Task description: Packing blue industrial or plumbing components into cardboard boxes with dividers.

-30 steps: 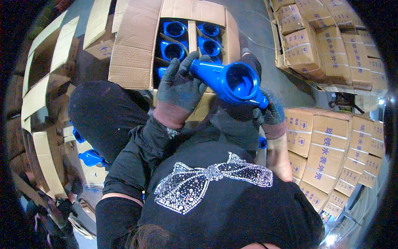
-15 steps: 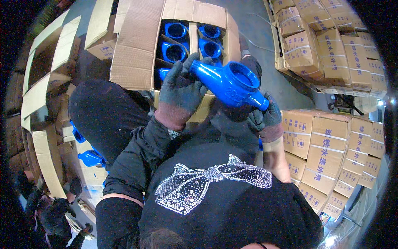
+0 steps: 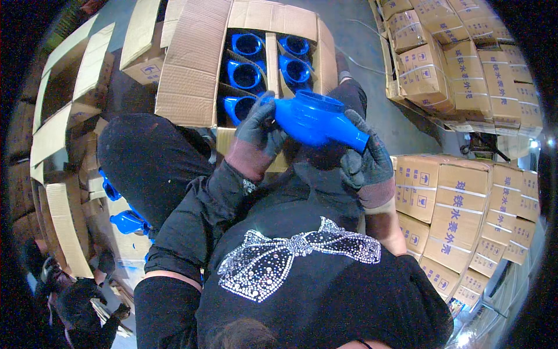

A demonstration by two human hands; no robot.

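A grey concrete floor point(image 3: 354, 35) is showing between stacks of cardboard boxes. Sealed boxes point(image 3: 459, 209) are standing piled right of the floor strip, with more sealed boxes point(image 3: 442, 64) rising beyond them. Left of the strip, empty open cartons point(image 3: 64, 110) are lying on their sides. A bright light point(image 3: 549, 141) is glaring at the right edge, past the piled boxes.

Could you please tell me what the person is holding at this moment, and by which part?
A blue cast housing, gripped at both ends: left hand on one spout, right hand on the other.
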